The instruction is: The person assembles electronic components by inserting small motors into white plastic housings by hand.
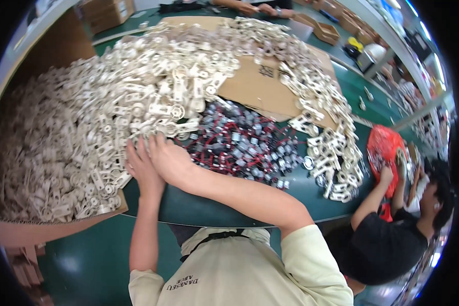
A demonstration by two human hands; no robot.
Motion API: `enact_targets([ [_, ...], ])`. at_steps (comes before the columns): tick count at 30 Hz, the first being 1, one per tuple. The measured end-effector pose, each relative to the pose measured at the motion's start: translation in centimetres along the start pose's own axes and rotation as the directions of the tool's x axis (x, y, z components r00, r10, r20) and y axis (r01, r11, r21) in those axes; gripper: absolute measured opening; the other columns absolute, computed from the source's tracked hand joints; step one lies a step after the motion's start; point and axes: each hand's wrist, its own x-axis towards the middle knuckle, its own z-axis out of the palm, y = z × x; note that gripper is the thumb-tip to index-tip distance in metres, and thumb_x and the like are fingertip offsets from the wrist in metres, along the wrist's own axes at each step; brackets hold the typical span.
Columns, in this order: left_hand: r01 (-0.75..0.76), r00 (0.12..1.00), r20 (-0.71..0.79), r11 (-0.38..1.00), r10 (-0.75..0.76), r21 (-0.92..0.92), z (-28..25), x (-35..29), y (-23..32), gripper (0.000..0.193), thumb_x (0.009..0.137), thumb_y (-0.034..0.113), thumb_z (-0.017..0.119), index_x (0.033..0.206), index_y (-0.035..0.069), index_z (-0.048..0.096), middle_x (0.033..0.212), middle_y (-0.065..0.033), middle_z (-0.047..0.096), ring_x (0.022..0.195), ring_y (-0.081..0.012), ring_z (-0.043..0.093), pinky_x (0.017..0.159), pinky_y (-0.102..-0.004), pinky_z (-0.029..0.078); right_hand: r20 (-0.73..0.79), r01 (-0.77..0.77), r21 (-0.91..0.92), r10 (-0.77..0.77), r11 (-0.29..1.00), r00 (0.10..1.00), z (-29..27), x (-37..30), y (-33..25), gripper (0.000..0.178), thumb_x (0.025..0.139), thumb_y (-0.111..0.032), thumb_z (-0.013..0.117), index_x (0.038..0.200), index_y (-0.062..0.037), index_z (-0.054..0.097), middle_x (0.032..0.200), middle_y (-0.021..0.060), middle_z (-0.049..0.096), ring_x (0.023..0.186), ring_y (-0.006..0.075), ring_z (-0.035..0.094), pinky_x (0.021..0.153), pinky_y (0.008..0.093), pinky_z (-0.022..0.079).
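A large heap of off-white plastic parts (153, 71), long flat pieces with round ring ends, covers the left and far side of the table. At the heap's near edge, my left hand (144, 171) lies with its fingers stretched out and slightly apart, tips on the parts. My right hand (171, 160) is close beside it, reaching across from the right, its fingers also extended onto the parts. Nothing shows gripped in either hand, though the fingertips are partly lost among the pieces. To the right of my hands lies a pile of small grey and black components with red wires (239, 143).
A flat cardboard sheet (260, 86) lies beyond the wired components, on the green table (219, 206). More off-white parts (336, 158) curve along the right. A person in black (387, 239) handles a red plastic bag (385, 148); another person's hands (255, 8) are at the far side.
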Motion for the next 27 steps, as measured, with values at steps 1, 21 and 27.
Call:
enact_targets([
  [1, -0.010, 1.000, 0.016, 0.999, 0.009, 0.052, 0.0, 0.5, -0.5, 0.079, 0.088, 0.029, 0.067, 0.151, 0.005, 0.025, 0.154, -0.0284, 0.020, 0.144, -0.0445, 0.021, 0.111, -0.0641, 0.015, 0.044, -0.006, 0.067, 0.003, 0.998, 0.999, -1.9, 0.2, -0.5, 0.052, 0.082, -0.007, 0.058, 0.129, 0.0105, 0.044, 0.121, 0.0296, 0.053, 0.092, 0.0368, 0.067, 0.075, 0.0375, 0.058],
  [21, -0.240, 0.968, 0.003, 0.930, 0.250, -0.279, -2.1, 13.6, 13.9, 0.034, 0.087, 0.018, 0.069, 0.115, 0.001, 0.062, 0.109, -0.0180, 0.063, 0.099, -0.0350, 0.063, 0.085, -0.0431, 0.050, -0.189, -0.580, 0.568, 0.778, 0.584, 0.599, -13.3, -17.2, 20.0, 0.019, 0.095, -0.014, 0.062, 0.106, 0.0006, 0.068, 0.079, 0.0052, 0.069, 0.069, 0.0093, 0.060, 0.065, 0.0255, 0.049],
  [27, -0.162, 0.969, 0.180, 0.985, 0.169, -0.054, 0.2, 15.7, 14.1, 0.030, 0.088, 0.020, 0.067, 0.115, 0.008, 0.060, 0.107, -0.0169, 0.062, 0.095, -0.0372, 0.063, 0.082, -0.0471, 0.050, -0.151, -0.572, 0.331, 0.641, 0.750, 0.753, -11.6, -17.0, 19.2, 0.017, 0.090, -0.014, 0.063, 0.100, -0.0015, 0.070, 0.090, 0.0171, 0.069, 0.086, 0.0352, 0.066, 0.078, 0.0425, 0.052],
])
